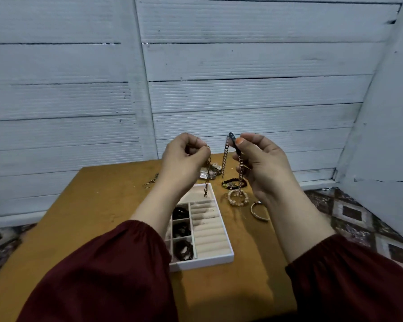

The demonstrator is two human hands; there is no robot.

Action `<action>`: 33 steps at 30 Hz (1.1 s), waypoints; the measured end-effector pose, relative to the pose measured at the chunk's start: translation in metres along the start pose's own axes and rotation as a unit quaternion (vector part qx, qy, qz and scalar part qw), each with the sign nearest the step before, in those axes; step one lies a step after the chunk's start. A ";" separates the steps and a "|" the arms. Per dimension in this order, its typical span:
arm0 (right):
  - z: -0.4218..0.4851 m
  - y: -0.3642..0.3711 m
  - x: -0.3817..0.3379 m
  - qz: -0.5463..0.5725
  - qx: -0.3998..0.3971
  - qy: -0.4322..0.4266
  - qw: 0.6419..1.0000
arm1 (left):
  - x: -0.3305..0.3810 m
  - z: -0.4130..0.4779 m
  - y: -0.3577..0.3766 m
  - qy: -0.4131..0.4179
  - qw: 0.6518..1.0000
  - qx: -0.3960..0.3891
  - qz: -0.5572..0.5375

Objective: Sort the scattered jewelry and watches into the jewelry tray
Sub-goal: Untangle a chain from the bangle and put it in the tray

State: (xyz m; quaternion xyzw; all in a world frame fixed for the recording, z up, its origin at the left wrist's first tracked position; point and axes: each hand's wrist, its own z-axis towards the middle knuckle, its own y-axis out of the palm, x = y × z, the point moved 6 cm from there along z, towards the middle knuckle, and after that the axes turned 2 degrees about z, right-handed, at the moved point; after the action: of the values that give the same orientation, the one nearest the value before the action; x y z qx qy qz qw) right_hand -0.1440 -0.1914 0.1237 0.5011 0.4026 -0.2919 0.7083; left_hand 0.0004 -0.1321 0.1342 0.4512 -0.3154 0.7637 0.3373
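Observation:
My left hand point(184, 159) pinches the top of a thin dark chain point(207, 177) that hangs down over the far end of the white jewelry tray point(219, 257). My right hand point(263, 163) pinches a gold link chain with a dark piece point(226, 156) at its top; both chain ends dangle above the table. Both hands are raised above the tray. Three small tray compartments hold dark bracelets point(183, 249); the cream ring rolls point(207, 231) look bare.
On the brown table point(91, 217) lie a silver watch point(208, 173), a dark beaded bracelet point(230, 183), a pearl bracelet point(237, 198), a thin bangle point(258, 212) and a small chain point(150, 181). White panel walls stand behind and at the right.

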 end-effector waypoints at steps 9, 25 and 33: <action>-0.020 0.050 0.032 0.049 -0.044 0.027 0.997 | -0.016 -0.020 -0.060 -0.012 0.998 0.055 -0.039; -0.019 0.067 0.072 0.067 -0.046 0.040 0.996 | -0.055 -0.033 -0.076 -0.030 0.996 0.057 -0.067; -0.013 0.063 0.061 0.071 -0.042 0.026 0.996 | -0.067 -0.032 -0.063 -0.038 0.996 0.040 -0.076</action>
State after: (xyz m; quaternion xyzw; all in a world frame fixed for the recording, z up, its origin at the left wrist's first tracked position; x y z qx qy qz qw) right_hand -0.0658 -0.1591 0.0988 0.5059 0.3957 -0.2106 0.7370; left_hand 0.0599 -0.0864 0.0727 0.5155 -0.2616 0.7303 0.3639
